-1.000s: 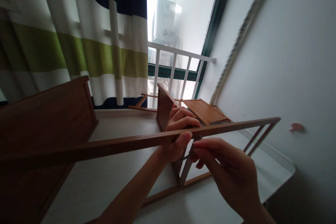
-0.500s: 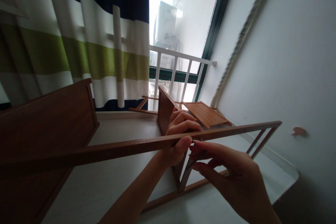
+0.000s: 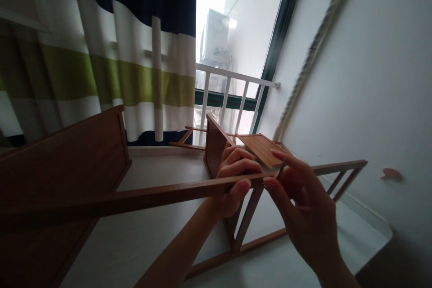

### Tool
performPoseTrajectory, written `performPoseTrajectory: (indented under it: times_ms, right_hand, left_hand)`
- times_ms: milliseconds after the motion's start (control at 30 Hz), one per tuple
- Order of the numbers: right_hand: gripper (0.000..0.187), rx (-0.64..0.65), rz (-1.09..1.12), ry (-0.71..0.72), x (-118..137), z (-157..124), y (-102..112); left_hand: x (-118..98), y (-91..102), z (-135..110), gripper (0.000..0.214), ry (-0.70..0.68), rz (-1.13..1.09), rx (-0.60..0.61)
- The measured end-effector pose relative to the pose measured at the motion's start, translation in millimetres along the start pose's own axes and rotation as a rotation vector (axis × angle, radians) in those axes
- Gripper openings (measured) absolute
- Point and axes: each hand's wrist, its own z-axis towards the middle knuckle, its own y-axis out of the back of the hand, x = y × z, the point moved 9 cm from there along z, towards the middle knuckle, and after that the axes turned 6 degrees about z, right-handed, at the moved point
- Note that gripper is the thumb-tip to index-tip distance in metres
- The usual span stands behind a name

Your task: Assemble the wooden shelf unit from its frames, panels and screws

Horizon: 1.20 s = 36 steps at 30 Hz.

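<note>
A brown wooden frame, part of a piece of shelf furniture, lies across the view with its long rail (image 3: 175, 192) running from lower left to right. My left hand (image 3: 234, 180) is wrapped round this rail near its middle, thumb in front and fingers behind, beside the joint with a crossbar (image 3: 249, 216). Just to the right, my right hand (image 3: 303, 198) pinches a small, thin metal piece that looks like a hex key (image 3: 282, 168), between thumb and fingers at the rail. Its lower end and any screw there are hidden.
A brown panel (image 3: 67, 162) stands at left, and another upright panel (image 3: 214, 144) sits behind my left hand. More wooden parts (image 3: 259, 146) lie by the window railing (image 3: 236, 74). A striped curtain (image 3: 135, 76) hangs at left; a white wall (image 3: 371, 76) rises at right.
My right hand has moved up from below the rail to its upper side, with the hex key now pointing upward. My left hand keeps its hold; the view has shifted slightly.
</note>
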Motion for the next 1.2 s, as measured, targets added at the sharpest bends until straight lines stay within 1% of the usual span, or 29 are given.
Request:
performPoseTrajectory:
  times_ms: [67,133,200,267,367,433,533,633,767,900,967,1033,1100,1200]
  right_hand:
    - [0.048,-0.003,0.133,-0.079,-7,1,0]
    - [0.049,-0.031,0.213,-0.117,-11,0,2]
    - [0.041,-0.074,0.228,-0.134,-13,-3,6]
    - [0.028,-0.111,0.188,-0.145,-15,-6,10]
    - [0.02,-0.16,0.107,-0.139,-19,-9,16]
    - [0.018,-0.133,0.08,-0.12,-21,-11,15]
    - [0.023,-0.054,0.046,-0.093,-24,-16,14]
    - [0.025,-0.006,-0.032,-0.076,-25,-22,16]
    - [0.017,0.079,-0.122,-0.022,-19,-27,14]
    - [0.011,0.167,-0.106,0.0,-12,-28,3]
    - [0.008,0.175,-0.087,-0.018,-12,-27,-1]
    - [0.005,0.162,-0.057,-0.067,-15,-28,-2]
    - [0.003,0.153,0.01,-0.144,-20,-30,-5]
    - [0.007,0.174,0.108,-0.257,-30,-34,-11]
  left_hand:
    - [0,0.4,1,0.047,0.002,0.0,-0.003]
    - [-1,0.8,1,0.047,0.003,0.001,-0.004]
    - [0,0.5,0,0.046,0.01,0.006,0.001]
    - [1,0.3,-1,0.046,0.018,0.012,0.002]
    - [2,0.1,-2,0.047,0.032,0.017,-0.001]
    - [3,-0.2,-2,0.048,0.041,0.017,0.001]
    - [3,-0.4,-3,0.049,0.044,0.016,0.004]
    - [2,-0.4,-2,0.049,0.04,0.017,0.007]
    - [2,-0.6,-1,0.047,0.033,0.017,0.004]
    - [1,-0.9,0,0.046,0.023,0.013,-0.003]
    - [2,-1.0,0,0.046,0.022,0.005,-0.001]
    - [3,-1.1,-1,0.046,0.022,-0.004,0.002]
    - [4,-0.8,-1,0.045,0.024,-0.009,0.0]
    - [5,-0.2,-3,0.045,0.031,-0.012,-0.02]
